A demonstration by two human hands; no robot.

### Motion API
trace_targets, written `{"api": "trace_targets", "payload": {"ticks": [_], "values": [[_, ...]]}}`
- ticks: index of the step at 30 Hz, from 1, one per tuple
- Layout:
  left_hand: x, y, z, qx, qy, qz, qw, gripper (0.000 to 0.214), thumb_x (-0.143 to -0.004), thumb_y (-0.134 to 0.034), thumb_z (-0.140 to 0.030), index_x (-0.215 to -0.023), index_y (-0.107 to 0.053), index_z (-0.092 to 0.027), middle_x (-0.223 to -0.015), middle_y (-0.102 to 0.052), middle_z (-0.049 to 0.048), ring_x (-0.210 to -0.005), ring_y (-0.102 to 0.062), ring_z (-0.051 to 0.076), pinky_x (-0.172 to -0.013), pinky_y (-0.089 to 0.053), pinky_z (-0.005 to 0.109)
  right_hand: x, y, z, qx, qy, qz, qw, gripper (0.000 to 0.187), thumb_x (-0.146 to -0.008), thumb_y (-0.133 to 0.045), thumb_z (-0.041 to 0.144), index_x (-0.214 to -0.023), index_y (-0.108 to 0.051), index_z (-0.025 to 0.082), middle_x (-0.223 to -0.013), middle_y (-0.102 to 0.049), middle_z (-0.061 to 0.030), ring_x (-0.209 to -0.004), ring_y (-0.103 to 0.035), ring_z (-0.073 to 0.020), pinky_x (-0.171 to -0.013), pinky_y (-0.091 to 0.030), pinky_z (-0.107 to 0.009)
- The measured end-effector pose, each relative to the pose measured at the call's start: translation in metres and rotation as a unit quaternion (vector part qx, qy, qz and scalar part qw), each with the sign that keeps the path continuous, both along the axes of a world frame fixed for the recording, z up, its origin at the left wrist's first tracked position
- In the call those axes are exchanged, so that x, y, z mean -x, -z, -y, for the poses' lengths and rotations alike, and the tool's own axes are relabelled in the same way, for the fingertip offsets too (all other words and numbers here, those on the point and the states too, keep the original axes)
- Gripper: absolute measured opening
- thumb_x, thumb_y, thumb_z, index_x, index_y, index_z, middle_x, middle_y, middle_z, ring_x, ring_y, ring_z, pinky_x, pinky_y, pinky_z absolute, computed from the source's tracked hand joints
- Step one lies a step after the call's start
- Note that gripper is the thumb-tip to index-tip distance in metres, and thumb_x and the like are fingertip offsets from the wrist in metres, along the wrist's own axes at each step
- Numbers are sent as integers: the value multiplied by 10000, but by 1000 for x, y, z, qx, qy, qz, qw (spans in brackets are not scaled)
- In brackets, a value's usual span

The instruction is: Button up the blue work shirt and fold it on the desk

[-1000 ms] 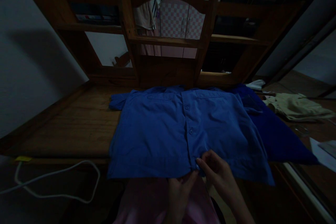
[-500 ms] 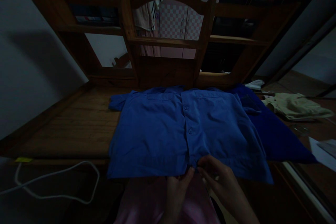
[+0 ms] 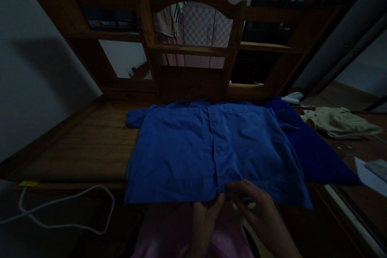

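Note:
A blue button-up shirt [image 3: 193,153] lies flat, front up, on a wooden desk [image 3: 90,145], its hem hanging over the near edge. Both of my hands meet at the bottom of the button strip. My left hand [image 3: 205,217] comes up from below and pinches the hem's left side. My right hand [image 3: 256,205] has its fingers curled on the hem's right side, over the lowest button spot. The room is dim, so the fingertips are hard to make out.
A darker blue cloth [image 3: 314,153] lies to the shirt's right, a beige garment [image 3: 338,123] beyond it, and papers [image 3: 371,171] at the far right. A wooden shelf unit [image 3: 190,48] rises behind the desk. A white cable [image 3: 63,209] loops at the lower left. Pink fabric [image 3: 169,234] covers my lap.
My right hand has slid down and curled over the hem, hiding the lowest button. My left hand has risen to meet it. The shirt stays put.

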State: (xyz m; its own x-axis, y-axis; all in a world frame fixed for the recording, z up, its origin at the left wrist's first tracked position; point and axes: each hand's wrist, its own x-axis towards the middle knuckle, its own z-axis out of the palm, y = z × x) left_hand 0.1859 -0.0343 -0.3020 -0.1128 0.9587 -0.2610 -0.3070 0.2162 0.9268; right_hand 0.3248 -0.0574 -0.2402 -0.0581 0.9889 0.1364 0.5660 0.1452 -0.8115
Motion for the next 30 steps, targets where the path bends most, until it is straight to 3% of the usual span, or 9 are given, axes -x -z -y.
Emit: {"api": "trace_targets", "payload": {"ticks": [6, 10, 15, 20, 30], "values": [[-2, -11, 0, -1, -3, -1, 1000, 332, -493, -814, -308, -748, -705, -126, -866, -730, 115, -882, -679, 281, -828, -533, 355, -2, 3, 3, 10, -2, 2, 1000, 189, -875, -529, 217, -1036, -627, 231, -875, -610, -16, -768, -597, -145, -671, -467, -240], [-3, -1, -1, -28, -10, -31, 999, 289, -527, -796, -275, -760, -702, -132, -879, -729, 112, -877, -681, 273, -839, -532, 359, -2, -1, 3, 10, -1, -1, 1000, 163, -874, -529, 237, -994, -639, 224, -892, -623, -28, -803, -604, -164, -696, -476, -257], [-3, 18, 4, -31, 45, -19, 998, 306, -630, -748, -311, -857, -697, -113, -951, -715, 135, -899, -674, 268, -835, -530, 350, 2, -5, 6, 19, 3, -11, 1000, 162, -894, -518, 287, -1006, -619, 231, -949, -640, -26, -847, -611, -168, -717, -478, -259], [-3, 16, 7, -59, 103, 27, 993, 388, -708, -698, -372, -994, -679, -111, -1033, -692, 143, -971, -651, 262, -887, -504, 343, 2, 1, 5, 22, -1, -21, 1000, 132, -896, -519, 262, -990, -607, 232, -923, -638, -10, -835, -611, -151, -716, -472, -247], [0, 14, 4, -55, 71, -54, 995, 348, -657, -732, -371, -908, -707, -131, -1002, -701, 131, -970, -644, 278, -927, -473, 379, 0, 0, 4, 5, 2, -17, 1000, 136, -849, -550, 206, -971, -609, 217, -884, -638, -27, -810, -617, -170, -703, -486, -259]]}}
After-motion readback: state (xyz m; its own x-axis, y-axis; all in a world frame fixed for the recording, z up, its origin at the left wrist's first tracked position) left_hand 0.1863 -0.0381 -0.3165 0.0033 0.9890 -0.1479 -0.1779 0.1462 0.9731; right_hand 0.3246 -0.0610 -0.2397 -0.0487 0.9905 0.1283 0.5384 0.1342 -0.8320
